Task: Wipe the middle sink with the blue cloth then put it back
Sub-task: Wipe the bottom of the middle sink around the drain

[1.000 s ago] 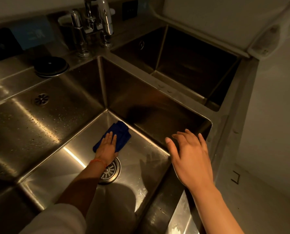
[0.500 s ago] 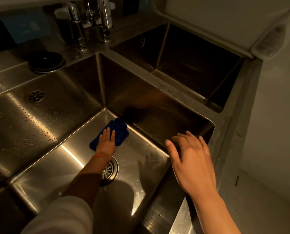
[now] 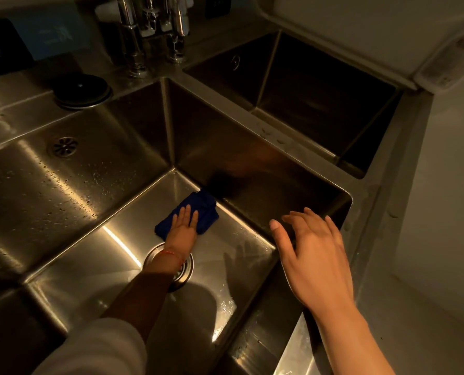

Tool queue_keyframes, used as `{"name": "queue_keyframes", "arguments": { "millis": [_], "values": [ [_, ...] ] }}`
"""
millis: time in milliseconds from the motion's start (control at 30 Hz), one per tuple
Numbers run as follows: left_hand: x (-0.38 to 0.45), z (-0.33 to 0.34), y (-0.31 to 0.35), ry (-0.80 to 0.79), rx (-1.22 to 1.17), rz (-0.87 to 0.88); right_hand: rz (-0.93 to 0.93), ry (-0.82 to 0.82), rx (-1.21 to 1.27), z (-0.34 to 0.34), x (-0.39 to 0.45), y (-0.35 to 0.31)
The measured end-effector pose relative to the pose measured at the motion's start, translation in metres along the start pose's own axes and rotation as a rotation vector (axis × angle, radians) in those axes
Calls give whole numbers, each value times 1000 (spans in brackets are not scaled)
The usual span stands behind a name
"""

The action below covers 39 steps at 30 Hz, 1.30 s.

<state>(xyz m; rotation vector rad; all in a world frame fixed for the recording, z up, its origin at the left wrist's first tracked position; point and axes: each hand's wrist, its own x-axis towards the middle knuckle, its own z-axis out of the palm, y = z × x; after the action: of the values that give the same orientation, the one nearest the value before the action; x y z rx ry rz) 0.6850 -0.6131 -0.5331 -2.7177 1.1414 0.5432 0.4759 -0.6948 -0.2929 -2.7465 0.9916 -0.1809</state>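
Down on the middle sink (image 3: 71, 269) floor, near its far right corner, my left hand (image 3: 182, 229) presses flat on the blue cloth (image 3: 202, 209); my right hand (image 3: 313, 255) hovers open, empty, over the right rim.

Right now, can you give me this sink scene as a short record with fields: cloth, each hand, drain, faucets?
cloth: blue cloth, bunched, on the floor of the middle sink near its far corner
left hand: left hand lies flat on the cloth, fingers stretched out
right hand: right hand open, holds nothing, above the sink's right edge
drain: drain partly hidden under the left wrist
faucets: faucets behind the sink, no water seen running
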Motion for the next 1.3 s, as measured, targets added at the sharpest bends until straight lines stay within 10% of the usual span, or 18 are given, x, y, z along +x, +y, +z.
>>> {"name": "queue_keyframes", "arguments": {
  "millis": [1300],
  "values": [
    [-21, 27, 70, 82, -14, 115, 13, 22, 28, 0, -1, -1]
  ]
}}
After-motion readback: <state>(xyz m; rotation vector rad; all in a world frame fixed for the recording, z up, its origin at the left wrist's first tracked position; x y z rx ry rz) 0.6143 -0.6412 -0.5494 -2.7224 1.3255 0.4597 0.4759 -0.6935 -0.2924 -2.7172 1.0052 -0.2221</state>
